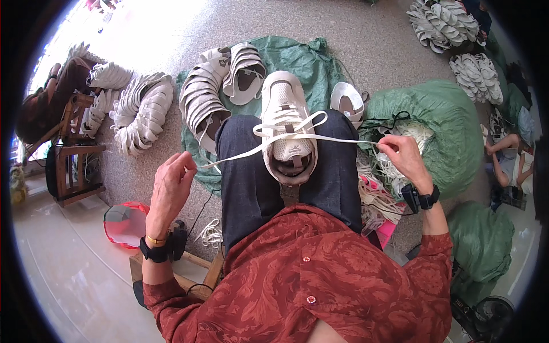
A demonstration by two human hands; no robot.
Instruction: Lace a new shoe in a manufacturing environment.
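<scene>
A beige-white sneaker upper (282, 91) rests across my dark-trousered knees, toe pointing away from me. Its white shoelace (243, 154) is crossed over the tongue with a loop standing on the right side, and both ends stretch out sideways. At the left, my left hand (173, 186) is closed in a pinch on one lace end. My right hand (405, 161) pinches the other end out to the right, thumb and forefinger together. Between the hands the lace runs nearly straight.
Nested shoe uppers (207, 97) lie on a green sheet (309, 54) ahead, with a single upper (347, 102) beside my right knee. A green sack (440, 128) of white laces stands right. Left are another curved stack (143, 111), a wooden chair (80, 148) and a red-rimmed container (123, 226).
</scene>
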